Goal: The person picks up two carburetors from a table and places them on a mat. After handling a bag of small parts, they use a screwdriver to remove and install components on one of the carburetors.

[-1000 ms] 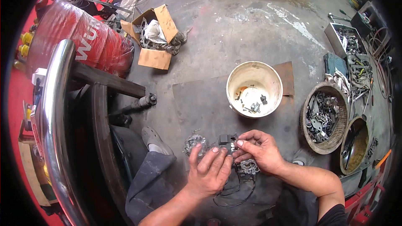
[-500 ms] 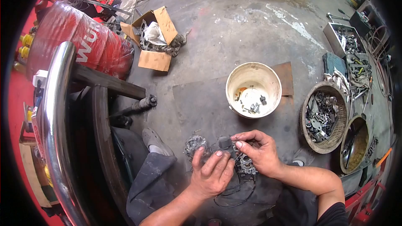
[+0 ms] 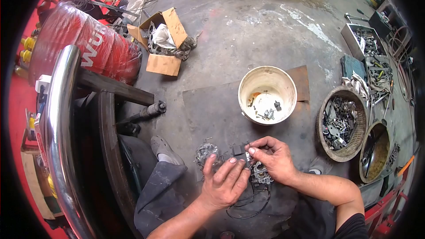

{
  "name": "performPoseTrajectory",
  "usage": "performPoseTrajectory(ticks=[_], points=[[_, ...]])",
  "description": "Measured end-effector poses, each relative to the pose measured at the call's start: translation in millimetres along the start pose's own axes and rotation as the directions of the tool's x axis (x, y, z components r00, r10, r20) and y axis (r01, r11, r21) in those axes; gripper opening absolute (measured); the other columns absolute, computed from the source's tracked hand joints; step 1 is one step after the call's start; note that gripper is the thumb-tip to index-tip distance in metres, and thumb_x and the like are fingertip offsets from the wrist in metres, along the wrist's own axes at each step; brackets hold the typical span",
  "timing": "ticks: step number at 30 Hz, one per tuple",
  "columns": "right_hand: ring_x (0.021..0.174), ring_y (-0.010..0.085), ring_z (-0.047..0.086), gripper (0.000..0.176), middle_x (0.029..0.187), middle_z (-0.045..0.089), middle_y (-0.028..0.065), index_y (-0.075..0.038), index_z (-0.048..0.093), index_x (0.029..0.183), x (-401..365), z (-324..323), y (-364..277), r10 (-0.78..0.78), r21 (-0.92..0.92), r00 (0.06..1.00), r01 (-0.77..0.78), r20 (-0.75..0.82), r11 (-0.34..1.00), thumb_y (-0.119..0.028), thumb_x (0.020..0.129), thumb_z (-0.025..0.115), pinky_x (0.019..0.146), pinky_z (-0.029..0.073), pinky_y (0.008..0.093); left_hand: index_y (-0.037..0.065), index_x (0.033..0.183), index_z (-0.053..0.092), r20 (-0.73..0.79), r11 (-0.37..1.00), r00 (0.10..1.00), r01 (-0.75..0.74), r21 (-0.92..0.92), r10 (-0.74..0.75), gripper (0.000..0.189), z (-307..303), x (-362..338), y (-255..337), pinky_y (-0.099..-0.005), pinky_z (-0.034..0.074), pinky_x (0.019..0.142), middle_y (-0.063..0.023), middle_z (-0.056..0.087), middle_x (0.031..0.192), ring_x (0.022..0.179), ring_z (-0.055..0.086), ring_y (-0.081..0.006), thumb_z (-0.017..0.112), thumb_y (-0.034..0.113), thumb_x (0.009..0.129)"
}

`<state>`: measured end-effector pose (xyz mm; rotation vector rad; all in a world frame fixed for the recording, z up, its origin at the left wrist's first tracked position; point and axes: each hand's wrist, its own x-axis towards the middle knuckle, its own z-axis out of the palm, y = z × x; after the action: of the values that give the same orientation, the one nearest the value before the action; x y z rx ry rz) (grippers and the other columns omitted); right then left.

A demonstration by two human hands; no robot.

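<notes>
Pinching a small black block [image 3: 238, 149] between thumb and forefinger, the right hand [image 3: 273, 161] sits low in the middle of the view, its other fingers curled in beneath. The block is held just above a grey metal carburettor body [image 3: 262, 176], which shows between the two hands and partly under the right palm. The left hand [image 3: 223, 182] lies alongside with its fingers close together and stretched up across that body, fingertips near the block. Whether it actually grips the metal or only rests on it I cannot tell, because its own back hides the contact. Just left of its fingertips a second round metal part [image 3: 205, 152] lies on the concrete floor [image 3: 248, 31]. A loop of thin black wire [image 3: 248, 212] trails below the hands.

Beyond the hands stands a pale bucket [image 3: 242, 89] with a few small loose parts in its bottom. To the right a woven basket [image 3: 319, 126] is full of metal scraps, and a shallow metal bowl [image 3: 362, 150] sits just beside it. An open cardboard box [image 3: 164, 64] lies well apart at upper left, near a red wrapped drum [image 3: 84, 40]. A chrome bar [image 3: 57, 128] curves down the left side.
</notes>
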<state>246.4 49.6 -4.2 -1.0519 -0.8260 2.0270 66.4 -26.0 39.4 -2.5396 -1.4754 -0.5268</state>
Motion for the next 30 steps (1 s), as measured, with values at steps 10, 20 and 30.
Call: performPoseTrajectory(ticks=[10, 20, 30], points=[[0.098, 0.0129, 0.068, 0.015, 0.106, 0.072, 0.0115, 0.002, 0.065, 0.109, -3.0, 4.1, -1.7, -0.041, -0.069, 0.999, 0.041, 0.008, 0.997, -0.006, 0.096, 0.069, 0.085, 0.057, 0.0275, 0.014, 0.105, 0.066, 0.03, 1.0, 0.999, -0.011, -0.011, 0.011, 0.015, 1.3, 3.8, 2.4, -0.0582, 0.033, 0.112, -0.0029, 0.069, 0.118, 0.132, 0.043, -0.0214, 0.065, 0.021, 0.091], [0.09, 0.0107, 0.068, 0.015, 0.105, 0.073, 0.0108, 0.001, 0.065, 0.107, -0.9, 0.0, -3.0, 0.041, -0.008, 0.999, -0.041, -0.013, 0.999, -0.007, 0.096, 0.07, 0.079, 0.057, 0.0259, 0.021, 0.105, 0.068, 0.005, 0.986, 0.989, -0.145, -0.083, 0.146, 0.019, -4.9, -4.2, 9.9, -0.0539, 0.03, 0.116, 0.002, 0.071, 0.121, 0.134, 0.038, -0.0217, 0.073, 0.022, 0.086], [0.081, 0.0124, 0.067, 0.014, 0.097, 0.074, 0.0098, 0.002, 0.067, 0.104, 31.6, -21.1, -25.3, -0.088, -0.21, 0.982, 0.051, -0.169, 0.976, -0.007, 0.095, 0.07, 0.072, 0.057, 0.0277, 0.01, 0.114, 0.066, 0.072, 0.889, 0.951, -0.253, -0.381, 0.301, 0.029, -35.3, -0.8, 34.4, -0.0511, 0.049, 0.1, -0.0109, 0.065, 0.117, 0.114, 0.062, -0.0261, 0.064, 0.023, 0.088]])
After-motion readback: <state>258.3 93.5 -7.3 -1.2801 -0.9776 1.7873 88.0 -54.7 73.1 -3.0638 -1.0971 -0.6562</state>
